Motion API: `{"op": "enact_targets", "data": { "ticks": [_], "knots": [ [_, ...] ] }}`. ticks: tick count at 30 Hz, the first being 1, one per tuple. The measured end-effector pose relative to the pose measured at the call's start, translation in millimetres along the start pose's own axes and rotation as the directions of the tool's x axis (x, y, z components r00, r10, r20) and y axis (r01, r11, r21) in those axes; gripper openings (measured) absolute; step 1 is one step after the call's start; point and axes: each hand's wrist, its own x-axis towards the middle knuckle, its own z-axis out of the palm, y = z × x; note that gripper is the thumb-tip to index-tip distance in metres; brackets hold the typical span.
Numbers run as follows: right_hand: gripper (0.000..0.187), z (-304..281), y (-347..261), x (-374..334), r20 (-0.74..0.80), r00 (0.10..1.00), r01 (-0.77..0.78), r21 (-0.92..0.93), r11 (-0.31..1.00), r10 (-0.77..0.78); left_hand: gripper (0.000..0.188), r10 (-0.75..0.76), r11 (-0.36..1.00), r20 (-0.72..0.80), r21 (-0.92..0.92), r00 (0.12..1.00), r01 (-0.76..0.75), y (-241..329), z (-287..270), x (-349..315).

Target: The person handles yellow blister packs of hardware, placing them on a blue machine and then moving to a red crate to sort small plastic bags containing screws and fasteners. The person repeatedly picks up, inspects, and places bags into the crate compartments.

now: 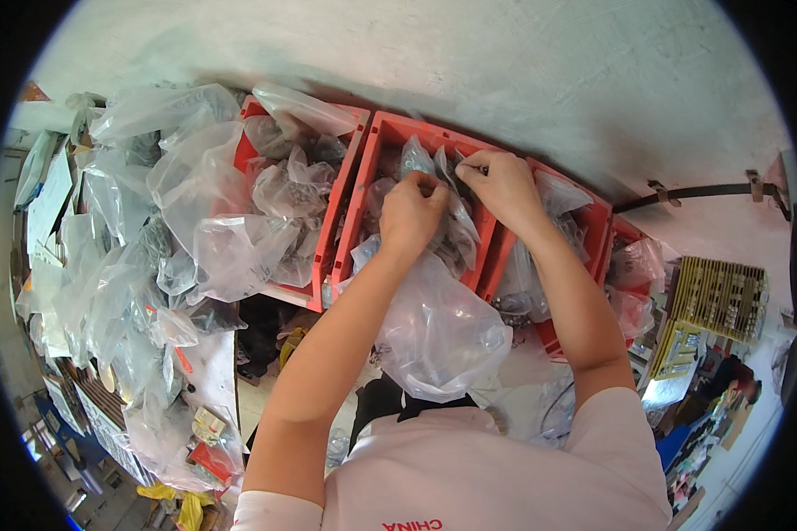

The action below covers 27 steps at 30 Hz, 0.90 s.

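Note:
Over the middle red plastic bin, both my hands are close together with fingers curled. The thumb and fingers of my right hand pinch the upper edge of a clear plastic bag standing in the bin. Just left of it, my left hand is closed, its fingertips pressed together; what lies between them is hidden. Another clear bag pokes up beyond my left hand. A large, crumpled clear bag hangs over the bin's near side, below my wrists.
A red bin of bagged small parts stands to the left, another red bin to the right. Heaped clear bags cover the left side. A wall rises behind. Yellowish slatted racks stand at the right.

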Motion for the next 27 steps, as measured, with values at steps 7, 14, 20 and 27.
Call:
{"op": "enact_targets", "data": {
  "ticks": [7, 14, 20, 27],
  "knots": [
    [0.025, 4.4, -1.1, 1.6, 0.090, 0.996, -0.004, -0.133, 0.991, 0.016, 0.036, -0.063, 0.988, -0.012, -0.145, 0.998, 0.061, -1.4, 6.8, 9.2],
    [0.025, 2.6, -4.4, 2.9, 0.101, 0.995, 0.030, -0.152, 0.988, -0.014, 0.037, -0.100, 0.966, 0.116, -0.227, 0.988, 0.124, -12.8, 9.3, 25.3],
    [0.026, 1.1, -4.7, 8.8, 0.137, 0.990, -0.002, -0.133, 0.991, 0.020, 0.027, 0.102, 0.991, 0.032, -0.088, 0.994, -0.099, -17.8, 14.4, 21.5],
    [0.026, -2.1, 2.8, 11.0, 0.019, 1.000, -0.001, -0.192, 0.981, 0.004, 0.029, 0.184, 0.982, -0.043, 0.059, 0.982, -0.181, -15.8, 7.8, 16.5]
  ]
}}
